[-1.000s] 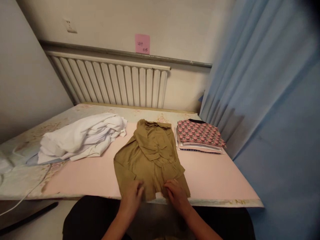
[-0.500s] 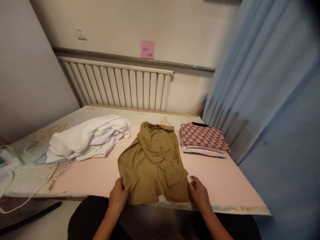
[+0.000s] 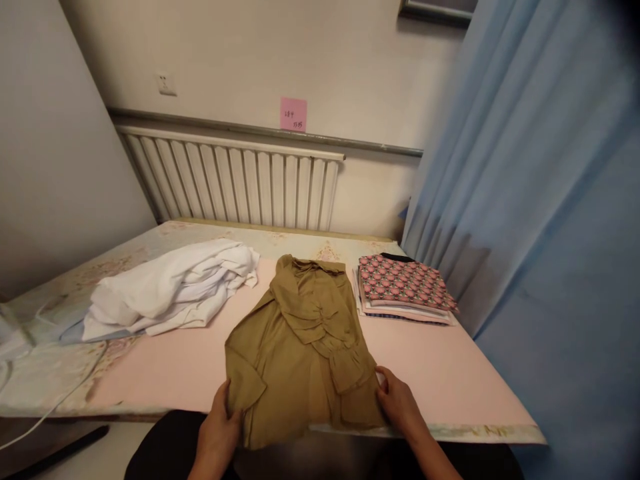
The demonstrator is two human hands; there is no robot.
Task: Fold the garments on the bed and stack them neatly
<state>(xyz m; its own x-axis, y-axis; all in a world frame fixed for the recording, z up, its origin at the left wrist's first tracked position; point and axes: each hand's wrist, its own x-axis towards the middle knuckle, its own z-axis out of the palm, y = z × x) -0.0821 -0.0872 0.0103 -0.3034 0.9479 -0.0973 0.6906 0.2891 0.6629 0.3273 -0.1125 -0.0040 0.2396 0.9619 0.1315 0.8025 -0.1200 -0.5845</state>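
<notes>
Your left hand (image 3: 217,433) has the left edge of the shirt (image 3: 295,347) near its hem, the thumb on top and the fingers at the side, in a narrow grip. Your right hand (image 3: 400,403) pinches the right edge, also close to the hem, so both hands are holding the same olive garment, one at each near corner. The shirt lies in the middle of the pink sheet (image 3: 165,373), its gathered collar end far from you and its hem towards you. On the left the hem reaches past the near edge of the table (image 3: 177,230). One sleeve is folded across the front, its ruffled cuff to the right; another cuff lies at the left, just beside your left hand.

To the left of the shirt, well apart from your hands, is a loose heap of white cloth (image 3: 165,287). To the right, just beside the shirt's far half, sits a neat stack (image 3: 405,287) of folded clothes, a pink patterned piece on top. A blue curtain (image 3: 525,200) hangs at the right, and a radiator (image 3: 250,183) stands behind the table's far edge.
</notes>
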